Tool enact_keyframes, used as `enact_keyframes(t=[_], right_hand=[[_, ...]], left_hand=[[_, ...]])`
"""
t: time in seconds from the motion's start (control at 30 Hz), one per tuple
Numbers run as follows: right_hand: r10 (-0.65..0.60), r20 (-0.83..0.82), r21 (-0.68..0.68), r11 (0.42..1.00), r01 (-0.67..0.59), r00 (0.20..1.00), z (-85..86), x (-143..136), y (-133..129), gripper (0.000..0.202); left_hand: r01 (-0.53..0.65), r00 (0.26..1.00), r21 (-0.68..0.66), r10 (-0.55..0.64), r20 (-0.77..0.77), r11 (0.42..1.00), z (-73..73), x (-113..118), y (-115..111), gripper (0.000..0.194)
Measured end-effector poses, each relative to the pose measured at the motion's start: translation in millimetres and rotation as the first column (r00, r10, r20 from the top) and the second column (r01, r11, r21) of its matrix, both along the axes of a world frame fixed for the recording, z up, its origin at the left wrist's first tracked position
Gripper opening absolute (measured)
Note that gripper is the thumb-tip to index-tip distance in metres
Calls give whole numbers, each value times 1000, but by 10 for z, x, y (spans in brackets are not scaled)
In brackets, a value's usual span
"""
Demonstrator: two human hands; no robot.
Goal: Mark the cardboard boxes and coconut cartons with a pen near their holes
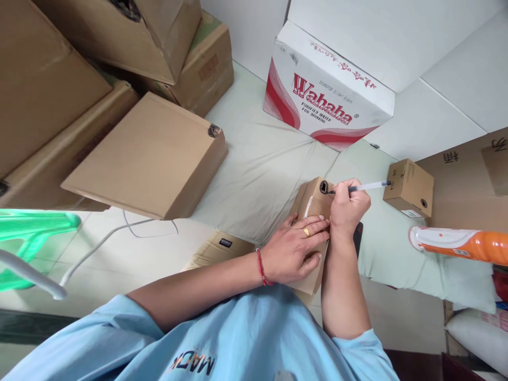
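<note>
A narrow brown cardboard box [310, 280] lies in front of my body, one end toward the bed-like surface. My left hand [294, 247], with a gold ring and a red bracelet, rests flat on its top, fingers stretched out. In my right hand [349, 209] is a pen [369, 187] with a clear barrel, gripped between thumb and fingers. Its tip meets the box's far end beside a dark, scribbled ring [324, 187]. Whether that ring surrounds a hole is hard to make out. The heel of my right hand is by my left fingertips.
A large flat carton [146, 153] and stacked cartons [202, 69] stand left. A white-and-red Wahaha box [317, 100] sits at the back. To the right are a small carton [408, 188] and an orange can [464, 243]. A green stool [35, 227] is at far left.
</note>
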State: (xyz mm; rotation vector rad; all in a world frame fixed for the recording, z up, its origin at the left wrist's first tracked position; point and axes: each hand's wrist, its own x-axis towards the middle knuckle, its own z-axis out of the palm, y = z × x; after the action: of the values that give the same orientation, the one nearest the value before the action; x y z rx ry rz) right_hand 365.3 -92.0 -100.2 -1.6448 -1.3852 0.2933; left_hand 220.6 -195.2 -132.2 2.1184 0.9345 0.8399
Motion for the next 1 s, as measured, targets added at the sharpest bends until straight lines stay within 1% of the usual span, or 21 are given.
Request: enact_keyframes(t=[0.37, 0.6, 0.7, 1.0], right_hand=[[-13, 0, 18, 1000, 13, 1000, -19, 16, 18, 20], [-21, -10, 7, 1000, 21, 1000, -146, 83, 55, 17], [-18, -18, 15, 1000, 19, 1000, -174, 96, 71, 17], [8, -50, -12, 1000, -8, 999, -77, 31, 52, 17]], left_hand=[[-16, 1000, 11, 16, 8, 1000, -2, -5, -9, 47], [-17, 1000, 24, 17, 10, 1000, -9, 2, -8, 47], [-16, 1000, 22, 16, 11, 1000, -12, -1, -12, 48], [-28, 1000, 43, 28, 10, 999, -19, 2, -12, 46]])
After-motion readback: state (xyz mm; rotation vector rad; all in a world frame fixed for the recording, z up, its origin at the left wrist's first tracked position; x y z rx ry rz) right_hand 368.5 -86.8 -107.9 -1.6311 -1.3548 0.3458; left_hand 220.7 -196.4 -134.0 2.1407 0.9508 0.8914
